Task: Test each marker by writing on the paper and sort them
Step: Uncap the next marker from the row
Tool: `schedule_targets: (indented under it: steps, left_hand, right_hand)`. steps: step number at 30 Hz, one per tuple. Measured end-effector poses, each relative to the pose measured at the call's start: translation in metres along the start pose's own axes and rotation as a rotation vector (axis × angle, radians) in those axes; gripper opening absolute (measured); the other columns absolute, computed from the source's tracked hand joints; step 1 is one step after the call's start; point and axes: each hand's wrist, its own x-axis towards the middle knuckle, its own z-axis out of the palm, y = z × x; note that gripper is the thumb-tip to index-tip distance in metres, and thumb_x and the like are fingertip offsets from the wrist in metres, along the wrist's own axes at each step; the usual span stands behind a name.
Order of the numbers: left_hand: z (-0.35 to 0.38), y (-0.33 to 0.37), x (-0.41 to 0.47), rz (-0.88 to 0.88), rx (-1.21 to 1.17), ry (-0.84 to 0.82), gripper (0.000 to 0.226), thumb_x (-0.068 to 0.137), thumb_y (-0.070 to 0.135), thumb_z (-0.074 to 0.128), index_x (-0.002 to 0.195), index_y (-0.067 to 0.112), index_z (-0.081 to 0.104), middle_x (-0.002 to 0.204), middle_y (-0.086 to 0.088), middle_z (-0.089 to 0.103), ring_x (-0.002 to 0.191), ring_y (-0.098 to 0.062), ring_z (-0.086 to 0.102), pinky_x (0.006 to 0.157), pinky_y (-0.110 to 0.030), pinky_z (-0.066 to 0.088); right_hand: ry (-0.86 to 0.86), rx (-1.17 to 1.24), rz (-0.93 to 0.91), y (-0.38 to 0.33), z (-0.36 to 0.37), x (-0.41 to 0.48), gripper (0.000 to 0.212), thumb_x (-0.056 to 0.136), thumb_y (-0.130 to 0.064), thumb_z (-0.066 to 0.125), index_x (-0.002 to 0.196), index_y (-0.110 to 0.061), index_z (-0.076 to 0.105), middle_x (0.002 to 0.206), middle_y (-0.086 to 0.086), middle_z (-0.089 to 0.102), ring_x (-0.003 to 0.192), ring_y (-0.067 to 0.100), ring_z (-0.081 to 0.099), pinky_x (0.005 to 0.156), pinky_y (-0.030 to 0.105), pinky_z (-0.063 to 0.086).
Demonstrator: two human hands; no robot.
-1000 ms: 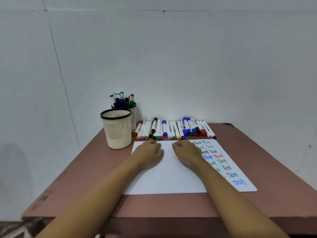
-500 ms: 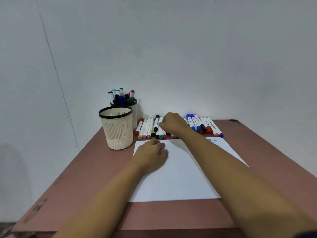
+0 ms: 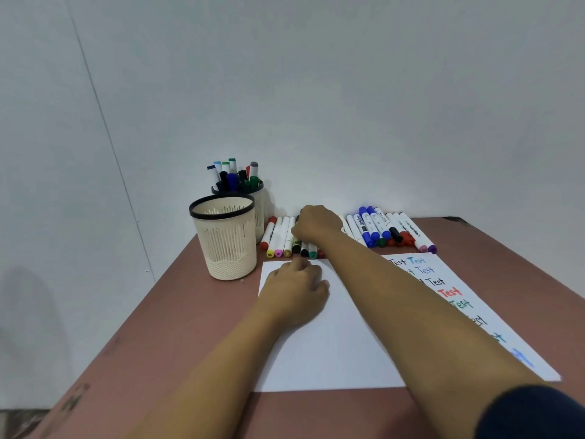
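The left hand [image 3: 296, 291] rests with loosely curled fingers on the near-left part of the paper [image 3: 342, 350], holding nothing, probably to pin the sheet for writing. The right hand [image 3: 318, 224] reaches over the row of markers [image 3: 368, 226] lying side by side along the tabletop's [image 3: 177, 312] far edge; its fingers curl down among them, but I cannot tell whether they grip one. Coloured "Test" words [image 3: 449, 292] run down the paper's right side. The front mesh cup [image 3: 226, 245] shows no markers inside, while the rear cup [image 3: 260, 210] holds upright markers [image 3: 232, 177], probably those already sorted.
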Motion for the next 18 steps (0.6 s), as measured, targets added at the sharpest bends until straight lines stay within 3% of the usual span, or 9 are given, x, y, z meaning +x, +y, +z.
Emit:
schedule_targets:
  steps: [4,9,12,15,18]
  left_hand:
    - [-0.003,0.001,0.000,-0.010,-0.003,-0.002,0.030,0.095,0.035,0.040,0.101,0.011,0.057,0.120,-0.003,0.049,0.111,-0.023,0.047,0.091,-0.033,0.038]
    - [-0.013,0.007,-0.003,-0.039,-0.065,0.021,0.036,0.098,0.033,0.038,0.114,0.010,0.060,0.128,-0.003,0.051,0.117,-0.016,0.046,0.093,-0.030,0.038]
    - [-0.019,0.010,-0.003,-0.069,-0.105,0.082,0.034,0.099,0.029,0.038,0.117,0.011,0.062,0.125,-0.005,0.054,0.116,-0.018,0.047,0.092,-0.031,0.040]
    - [-0.024,0.008,-0.003,-0.124,-0.094,0.295,0.029,0.096,0.027,0.044,0.112,0.014,0.064,0.114,-0.004,0.057,0.106,-0.022,0.054,0.079,-0.031,0.044]
    - [-0.028,0.003,-0.005,0.016,-0.076,0.448,0.036,0.087,0.022,0.062,0.119,0.007,0.058,0.115,-0.014,0.056,0.107,-0.034,0.054,0.080,-0.040,0.050]
  right_hand:
    - [0.096,0.157,0.024,0.008,-0.009,-0.007,0.032,0.092,-0.024,0.053,0.063,-0.016,0.041,0.068,-0.002,0.048,0.068,0.018,0.048,0.053,0.023,0.031]
    - [0.179,0.457,0.051,0.024,-0.038,-0.026,0.045,0.092,-0.033,0.054,0.058,-0.012,0.033,0.058,0.003,0.044,0.052,0.016,0.039,0.047,0.026,0.027]
    - [0.214,0.633,0.034,0.040,-0.056,-0.050,0.028,0.087,-0.019,0.056,0.064,-0.009,0.043,0.070,0.011,0.054,0.061,0.022,0.045,0.055,0.027,0.034]
    - [0.223,0.813,0.048,0.059,-0.069,-0.083,0.012,0.086,-0.017,0.058,0.081,-0.006,0.056,0.069,0.005,0.059,0.060,0.016,0.050,0.059,0.027,0.041]
    - [0.209,0.891,0.072,0.074,-0.071,-0.114,0.012,0.087,-0.015,0.060,0.079,-0.007,0.059,0.060,0.001,0.054,0.052,0.013,0.045,0.056,0.026,0.038]
